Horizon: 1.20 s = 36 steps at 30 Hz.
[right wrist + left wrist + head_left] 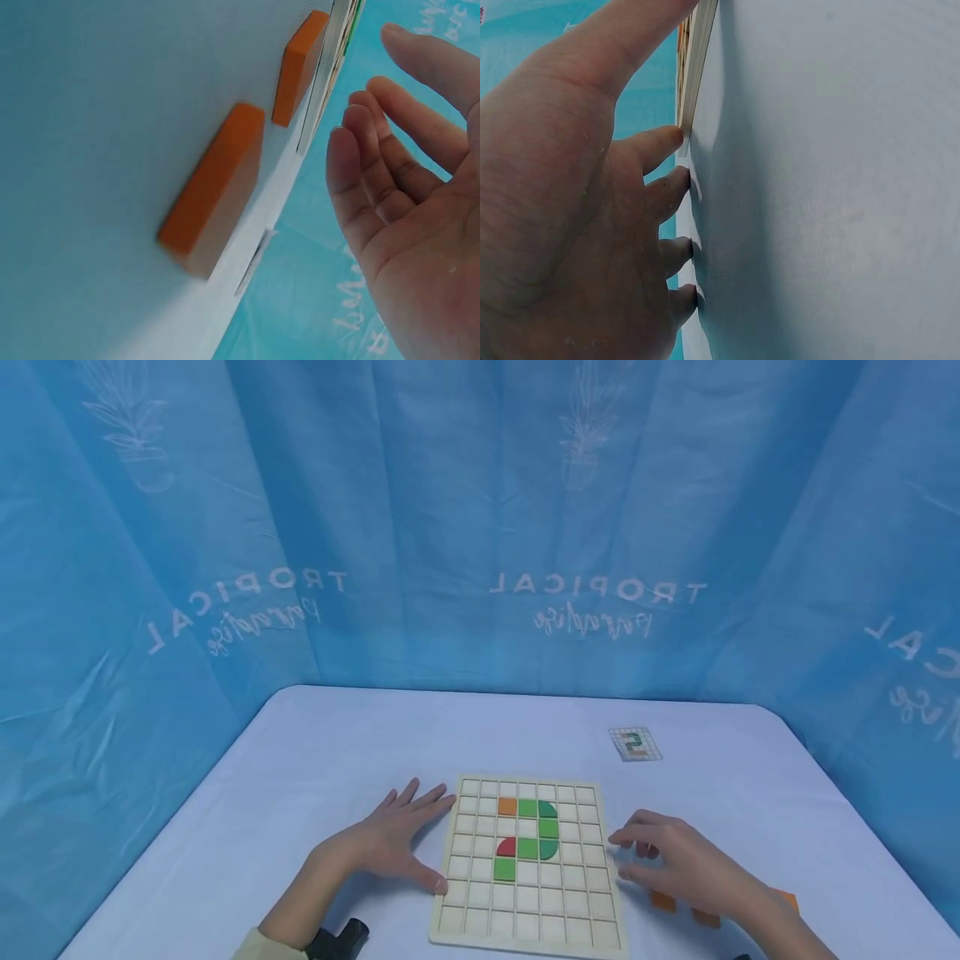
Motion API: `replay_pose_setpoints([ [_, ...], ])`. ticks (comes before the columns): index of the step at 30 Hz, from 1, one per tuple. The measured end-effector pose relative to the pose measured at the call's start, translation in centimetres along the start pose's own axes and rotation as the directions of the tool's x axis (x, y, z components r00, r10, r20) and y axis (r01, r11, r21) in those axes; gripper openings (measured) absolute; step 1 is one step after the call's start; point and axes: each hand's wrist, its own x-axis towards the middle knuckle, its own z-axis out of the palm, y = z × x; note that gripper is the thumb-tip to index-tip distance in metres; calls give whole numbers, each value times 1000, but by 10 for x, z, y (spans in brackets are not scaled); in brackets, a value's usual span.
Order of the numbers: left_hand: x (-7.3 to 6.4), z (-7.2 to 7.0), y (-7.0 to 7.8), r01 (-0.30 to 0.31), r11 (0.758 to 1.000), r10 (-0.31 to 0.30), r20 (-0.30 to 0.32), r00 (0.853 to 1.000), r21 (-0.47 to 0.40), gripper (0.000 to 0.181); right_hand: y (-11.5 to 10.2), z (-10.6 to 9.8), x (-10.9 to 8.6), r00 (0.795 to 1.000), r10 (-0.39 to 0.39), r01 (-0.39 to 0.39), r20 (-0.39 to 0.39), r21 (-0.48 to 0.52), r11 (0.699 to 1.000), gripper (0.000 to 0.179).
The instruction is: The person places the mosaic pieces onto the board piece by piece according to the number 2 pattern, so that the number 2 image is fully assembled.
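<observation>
Right hand (670, 855): grip loosely curled, nothing visibly pinched. Nearest orange tile (663, 902) lies on the surface (450, 727) around its 6 o'clock, long axis unclear; right hand clearly nearer. Left hand (390, 840) splayed, touching the board's (552, 902) 9 o'clock edge.

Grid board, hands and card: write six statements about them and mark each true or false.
1. The left hand touches the grid board. True.
2. Orange blocks lie near the right hand. True.
3. The right hand grips a block. False: it holds nothing.
4. A small card lies beyond the grid board. True.
5. All coloured pieces on the board are green. False: an orange square and a red piece are there too.
6. Every cell has a coloured piece. False: most have none.
</observation>
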Motion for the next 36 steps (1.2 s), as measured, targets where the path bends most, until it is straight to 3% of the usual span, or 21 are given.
replay_pose_setpoints([
  [9,-1,1,-1,4,1000,-4,-3,1000,18,119,10,-6,-18,997,79,-79,1,-23,997,36],
  [18,-2,-1,1,-4,1000,4,3,1000,6,118,21,-7,-35,994,71,-69,84,-25,997,46],
  [24,-2,-1,2,4,1000,-4,9,1000,8,118,26,-8,-38,986,101,-101,136,-7,995,40],
  [30,-2,0,1,5,1000,-5,6,1000,11,119,27,-6,-39,986,77,-83,148,29,996,32],
  [36,-1,0,1,6,1000,-6,1,1000,13,119,25,-4,-38,992,10,-15,129,38,999,26],
])
